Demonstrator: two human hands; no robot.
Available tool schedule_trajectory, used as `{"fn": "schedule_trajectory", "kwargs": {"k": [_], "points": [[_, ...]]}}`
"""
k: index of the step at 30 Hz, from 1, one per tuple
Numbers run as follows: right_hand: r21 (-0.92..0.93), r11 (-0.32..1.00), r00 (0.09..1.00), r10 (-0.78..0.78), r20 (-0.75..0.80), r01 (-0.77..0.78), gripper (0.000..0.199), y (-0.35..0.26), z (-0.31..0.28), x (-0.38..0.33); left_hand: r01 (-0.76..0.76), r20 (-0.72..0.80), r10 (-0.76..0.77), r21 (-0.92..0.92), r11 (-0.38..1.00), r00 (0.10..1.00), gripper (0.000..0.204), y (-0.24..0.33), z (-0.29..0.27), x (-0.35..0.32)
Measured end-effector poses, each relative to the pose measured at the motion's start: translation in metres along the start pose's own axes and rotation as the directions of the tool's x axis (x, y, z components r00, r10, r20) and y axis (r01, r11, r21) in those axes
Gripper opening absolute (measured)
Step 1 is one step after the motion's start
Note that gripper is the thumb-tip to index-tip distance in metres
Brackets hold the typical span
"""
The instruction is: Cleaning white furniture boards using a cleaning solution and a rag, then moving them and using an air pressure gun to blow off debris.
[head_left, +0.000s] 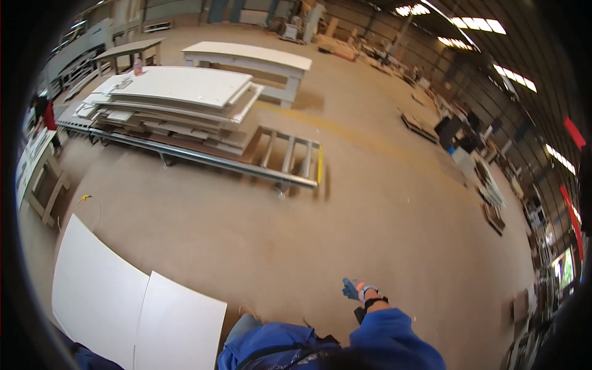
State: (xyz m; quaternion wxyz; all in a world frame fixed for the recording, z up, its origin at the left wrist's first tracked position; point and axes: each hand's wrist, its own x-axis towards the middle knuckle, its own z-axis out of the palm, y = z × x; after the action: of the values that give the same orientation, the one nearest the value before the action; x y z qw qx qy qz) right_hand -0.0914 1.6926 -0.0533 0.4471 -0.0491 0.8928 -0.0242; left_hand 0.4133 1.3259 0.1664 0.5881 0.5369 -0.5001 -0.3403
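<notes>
Hanging over the floor, the gloved right hand is apparently holding nothing; I cannot tell its finger spread. White panels are sitting lower left. Stacked boards are resting on a roller conveyor, presumably for easy shifting.

1. A metal roller conveyor stands on the brown floor, bearing a stack of boards, the topmost white.
2. A pinkish bottle stands upright at the stack's far edge.
3. Behind it is a long white-topped table.
4. At far left, a person in red.
5. Bright skylights line the roof.
</notes>
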Motion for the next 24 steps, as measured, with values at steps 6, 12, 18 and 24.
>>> {"fn": "schedule_trajectory", "kwargs": {"k": [6,12,18,24], "points": [[0.063,0.996,0.998,0.065,0.001,-0.065,0.041,-0.186,-0.043,-0.004,-0.019,-0.031,0.02,0.052,0.998,0.999,0.05,0.028,0.036,0.045],[0.167,0.986,1.0,0.004,-0.026,0.0,0.038,-0.314,-0.072,0.039,-0.142,-0.122,0.149,0.067,0.988,0.981,0.049,0.048,0.094,0.134],[0.227,0.964,0.986,-0.156,0.051,0.141,0.035,-0.436,-0.096,0.127,-0.296,-0.267,0.349,0.22,0.93,0.898,0.047,0.081,0.119,0.21],[0.209,0.943,0.933,-0.299,0.2,0.257,0.031,-0.555,-0.135,0.261,-0.32,-0.391,0.519,0.47,0.823,0.76,0.046,0.132,0.135,0.252]]}}
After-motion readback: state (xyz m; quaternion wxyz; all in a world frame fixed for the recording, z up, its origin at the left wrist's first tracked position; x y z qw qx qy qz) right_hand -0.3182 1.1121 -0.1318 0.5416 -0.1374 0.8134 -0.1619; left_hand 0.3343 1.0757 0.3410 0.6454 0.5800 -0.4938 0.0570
